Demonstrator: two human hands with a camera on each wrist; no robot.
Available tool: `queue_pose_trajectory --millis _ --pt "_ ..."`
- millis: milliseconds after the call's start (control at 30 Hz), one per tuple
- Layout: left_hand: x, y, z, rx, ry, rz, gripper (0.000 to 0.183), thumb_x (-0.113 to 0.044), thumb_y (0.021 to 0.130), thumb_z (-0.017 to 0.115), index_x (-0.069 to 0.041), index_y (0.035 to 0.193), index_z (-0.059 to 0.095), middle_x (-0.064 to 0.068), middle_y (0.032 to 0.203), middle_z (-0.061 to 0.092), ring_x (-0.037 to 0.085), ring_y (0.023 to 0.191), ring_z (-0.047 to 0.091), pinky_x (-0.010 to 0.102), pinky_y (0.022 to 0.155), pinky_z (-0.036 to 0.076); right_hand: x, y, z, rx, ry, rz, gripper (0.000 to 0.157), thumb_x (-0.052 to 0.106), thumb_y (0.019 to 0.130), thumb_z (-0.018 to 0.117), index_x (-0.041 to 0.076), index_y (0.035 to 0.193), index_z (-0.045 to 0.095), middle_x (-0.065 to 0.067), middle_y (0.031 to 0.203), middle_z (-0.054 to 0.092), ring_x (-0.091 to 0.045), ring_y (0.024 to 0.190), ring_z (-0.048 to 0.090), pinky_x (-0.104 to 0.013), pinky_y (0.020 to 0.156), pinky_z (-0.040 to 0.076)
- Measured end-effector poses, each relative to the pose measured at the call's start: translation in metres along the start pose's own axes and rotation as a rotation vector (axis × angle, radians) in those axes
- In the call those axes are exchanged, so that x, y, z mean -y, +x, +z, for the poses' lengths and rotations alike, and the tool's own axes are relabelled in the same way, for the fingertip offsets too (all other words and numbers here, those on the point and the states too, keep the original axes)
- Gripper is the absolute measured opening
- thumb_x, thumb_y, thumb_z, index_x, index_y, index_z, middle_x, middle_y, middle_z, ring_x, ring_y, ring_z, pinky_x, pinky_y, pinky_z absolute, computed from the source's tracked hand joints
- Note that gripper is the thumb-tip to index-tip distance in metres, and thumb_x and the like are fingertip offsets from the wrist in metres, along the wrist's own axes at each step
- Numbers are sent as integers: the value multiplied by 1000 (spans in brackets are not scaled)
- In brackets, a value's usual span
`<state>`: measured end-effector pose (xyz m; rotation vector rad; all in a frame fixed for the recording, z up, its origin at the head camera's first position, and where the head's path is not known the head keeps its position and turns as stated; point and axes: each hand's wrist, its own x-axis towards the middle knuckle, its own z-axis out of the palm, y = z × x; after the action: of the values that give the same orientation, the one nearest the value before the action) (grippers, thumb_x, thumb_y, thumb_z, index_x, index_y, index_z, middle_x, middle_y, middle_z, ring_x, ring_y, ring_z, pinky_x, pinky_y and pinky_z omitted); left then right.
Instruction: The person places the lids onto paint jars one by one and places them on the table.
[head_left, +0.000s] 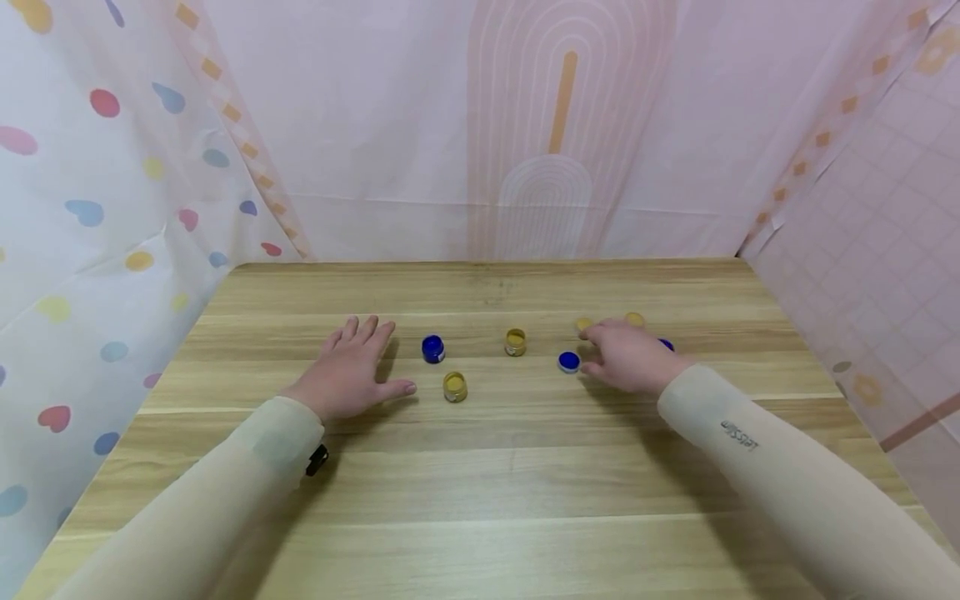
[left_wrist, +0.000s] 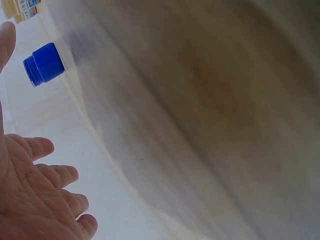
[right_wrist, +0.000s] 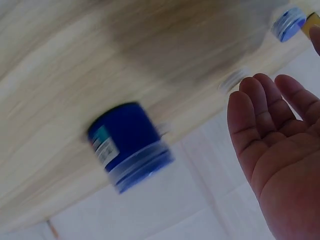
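Observation:
My left hand [head_left: 347, 375] hovers over the left of the table with fingers spread, holding nothing. Just right of it stands an open blue paint jar [head_left: 432, 349], also in the left wrist view [left_wrist: 47, 64]. One open yellow jar [head_left: 454, 387] is near my left thumb, another yellow jar [head_left: 515, 342] farther right. My right hand [head_left: 633, 357] reaches over the lids, its fingers fairly straight in the right wrist view. A yellow lid [head_left: 584, 324] is at its fingertips; a blue lid [head_left: 569, 362] lies by its thumb. Another blue jar [right_wrist: 125, 135] is partly hidden behind this hand in the head view.
Beyond my right hand lies a second yellow lid [head_left: 635, 319]. Everything rests on a wood-grain table [head_left: 480, 483]. Patterned cloth [head_left: 375, 150] hangs along the table's back, left and right sides.

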<state>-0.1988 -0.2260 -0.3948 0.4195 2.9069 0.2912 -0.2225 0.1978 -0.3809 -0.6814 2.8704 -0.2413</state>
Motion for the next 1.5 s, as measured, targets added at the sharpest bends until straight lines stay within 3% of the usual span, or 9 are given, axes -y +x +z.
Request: queue_pose_trajectory --millis 233,433,767,1067,1267,1500 --pt "-2 0 0 6 -4 -2 111 -74 92 62 -5 168 19 29 173 10 56 158 2 69 127 4 9 9 3 33 -28 -21 54 34 102 71 3 145 59 -19 145 62 -43 143 52 -57 117 43" --pt "-4 1 -1 6 -4 2 111 -74 93 63 -5 168 18 28 173 9 56 158 1 69 127 3 16 13 4 43 -55 -50 50 33 102 71 4 141 62 -17 136 66 -35 126 65 -51 108 52" --pt "-5 1 0 6 2 5 111 -73 93 64 -5 168 18 28 173 10 56 158 2 69 127 4 19 19 7 69 -69 -70 36 26 101 72 8 132 69 -10 118 68 -24 106 68 -45 96 58" --pt "-5 2 0 -1 1 9 110 -72 93 64 -5 167 19 28 173 13 55 159 4 69 127 4 22 21 9 99 -37 -65 31 21 102 71 5 128 69 -12 119 69 -26 107 68 -46 98 57" --pt "-9 6 0 -9 -7 7 100 -64 96 66 -6 166 25 21 170 30 48 158 23 64 129 13 20 23 10 98 -34 -60 30 21 102 71 4 127 70 -11 117 70 -25 107 68 -46 99 57" --pt "-17 19 -6 11 -174 -49 83 -46 99 71 -7 162 36 19 156 53 43 145 49 62 120 37 24 24 9 105 -69 -61 30 20 101 71 4 127 70 -13 119 71 -27 109 69 -46 99 57"
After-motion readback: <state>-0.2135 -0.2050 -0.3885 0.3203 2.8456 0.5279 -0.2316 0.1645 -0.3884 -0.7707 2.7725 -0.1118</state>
